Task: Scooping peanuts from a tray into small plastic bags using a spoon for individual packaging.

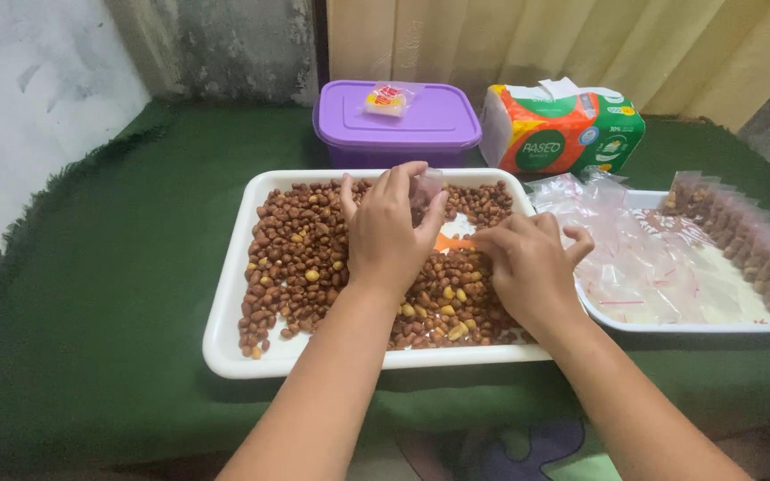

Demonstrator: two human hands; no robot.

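A green cloth (118, 294) covers the bench and fills most of the frame. On it stand two white trays. The bigger one, the left tray (225, 334) at the centre of the frame, holds a wide heap of brown roasted peanuts (291, 258) mixed with some yellow kernels, too many to count; only a small bare patch shows near its middle. The right tray (697, 327), at the right edge, holds a loose pile of empty clear bags (643, 267) and, along its upper right side, a row of filled packets (741, 236), about a dozen as far as I can count. So I judge that a small part is packed and the greater part of the nuts is left. In the upper centre stand one purple lidded box (398, 125) with one small wrapped sweet (387, 98) on top, and beside it one pack of tissues (563, 129). Both hands are over the peanuts: the left hand (389, 236) pinches one small clear bag (427, 185) at its fingertips, and the right hand (528, 258) is curled on the nuts, seemingly gathering some, next to a small orange piece (453, 241).
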